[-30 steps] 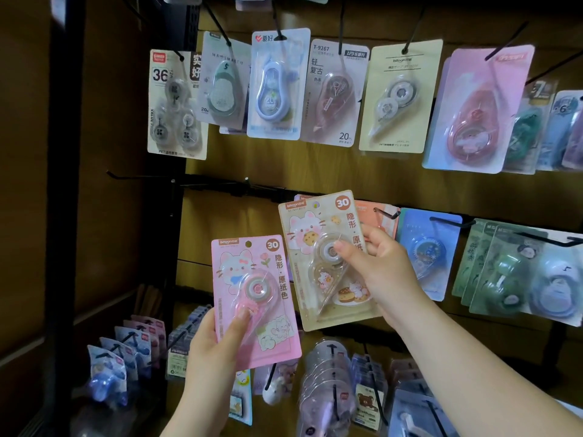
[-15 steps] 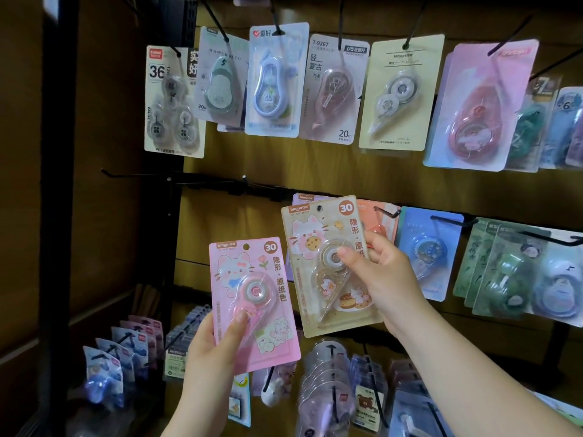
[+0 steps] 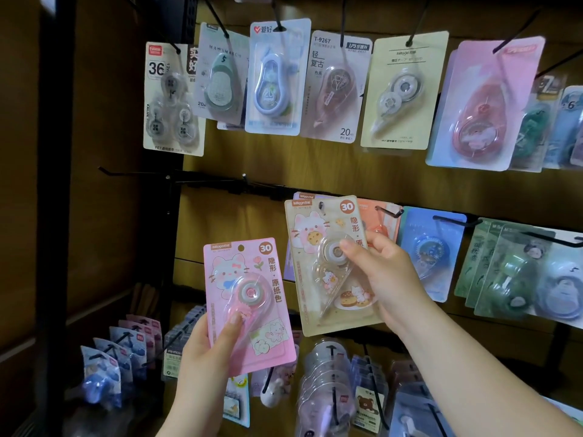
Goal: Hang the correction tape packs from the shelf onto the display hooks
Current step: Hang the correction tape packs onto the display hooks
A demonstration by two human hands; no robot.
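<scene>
Over the last second we have nudged the beige pack (image 3: 315,279) up, so its hang hole now meets the tip of the hook (image 3: 321,205) at the left end of the display's middle rail. It looks barely threaded, not pushed home. Our right hand (image 3: 388,279) holds it, fingers (image 3: 350,247) pinching the blister. Our left hand (image 3: 202,357) grips the pink pack (image 3: 252,304) below and to the left, thumb pressed on its blister, waiting its turn.

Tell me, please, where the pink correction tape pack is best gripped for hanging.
Grip the pink pack by its lower half, from below, as the left hand does: its hang hole sits at the top edge and must stay free.
</scene>
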